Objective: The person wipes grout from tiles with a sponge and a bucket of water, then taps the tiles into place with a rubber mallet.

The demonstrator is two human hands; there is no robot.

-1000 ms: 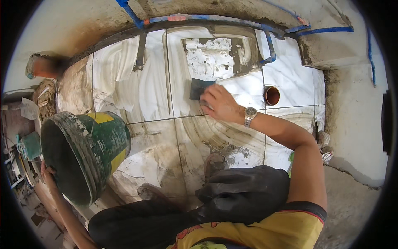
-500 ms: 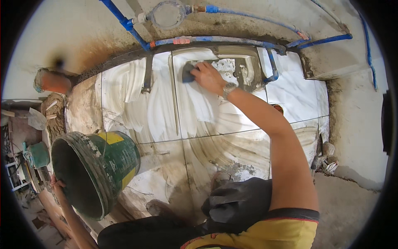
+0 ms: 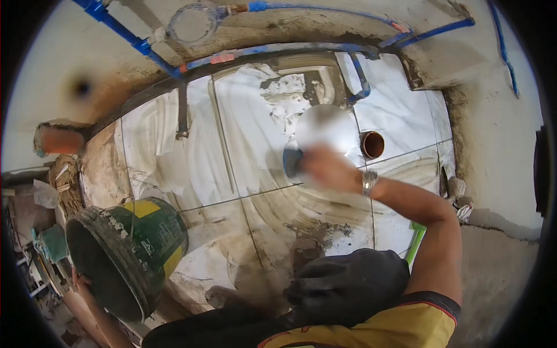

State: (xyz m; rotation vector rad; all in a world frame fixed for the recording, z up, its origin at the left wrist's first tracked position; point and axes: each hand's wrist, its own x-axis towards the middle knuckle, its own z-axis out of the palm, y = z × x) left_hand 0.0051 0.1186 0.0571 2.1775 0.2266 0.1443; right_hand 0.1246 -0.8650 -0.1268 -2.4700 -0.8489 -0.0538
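Observation:
My left hand [image 3: 82,281] grips the rim of a tilted green bucket [image 3: 159,235] with yellow patches, its mouth toward me and its rim crusted. Over the tiled floor [image 3: 203,142] my right hand [image 3: 329,168], smeared by motion, is closed on a dark blue pad [image 3: 292,162] that looks like a sponge. Pale and brownish streaks cover the white tiles around it. Beyond the hand lies a rough patch of wet grey and white residue [image 3: 287,90]. To the right of the hand a round brown pipe opening [image 3: 372,144] stands in the floor.
Blue water pipes [image 3: 278,49] with a round meter [image 3: 193,24] run along the far wall. An orange pipe stub [image 3: 59,140] sticks out at the left. A green strip-like object [image 3: 415,242] lies beside my right arm. Rubble [image 3: 458,194] sits by the right wall; clutter fills the far left.
My right hand has swept the blue pad from the far tiles toward me and to the right. The brown pipe opening now shows fully. My left hand still holds the bucket.

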